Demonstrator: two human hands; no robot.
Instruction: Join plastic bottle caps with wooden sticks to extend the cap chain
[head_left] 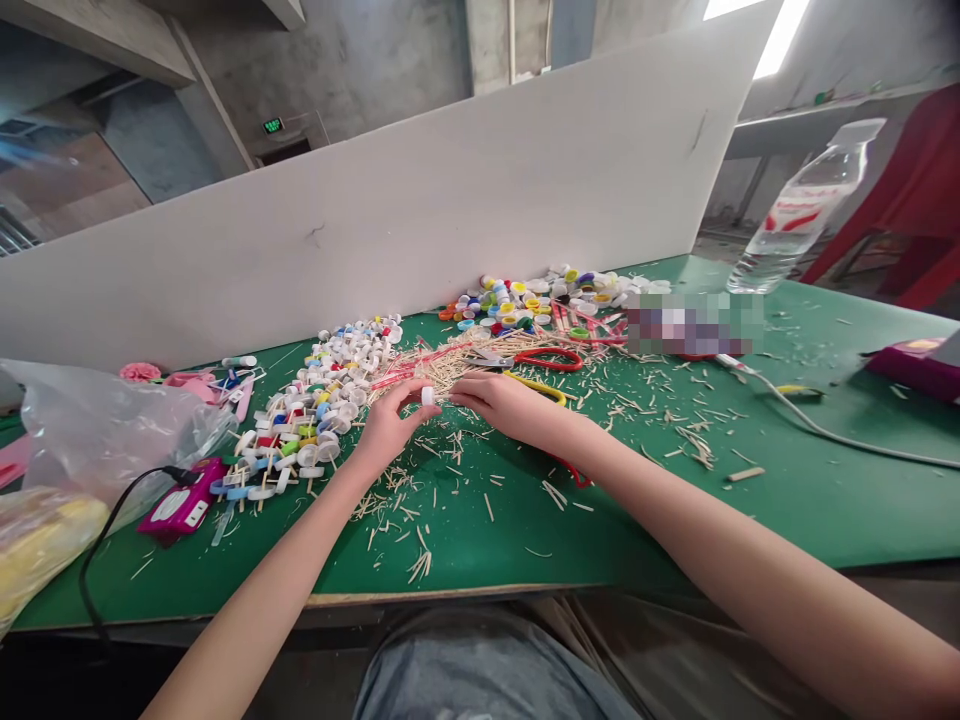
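View: head-worn, one camera only.
Facing: forward and down, over both forearms onto the table point(675, 520).
Nearness: close; left hand point(386, 430) and right hand point(510, 405) near frame centre.
Beyond hands: white board point(450, 200) across the width.
Far right of hands: bottle point(802, 210).
Shared part: none, single view.

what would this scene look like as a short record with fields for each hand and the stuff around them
left hand: left hand pinches a small white cap at the fingertips
right hand: right hand touches the same cap from the other side
surface: green table littered with thin wooden sticks
left of hands: heap of caps joined on sticks
behind: loose coloured caps, red scissors
far right: water bottle
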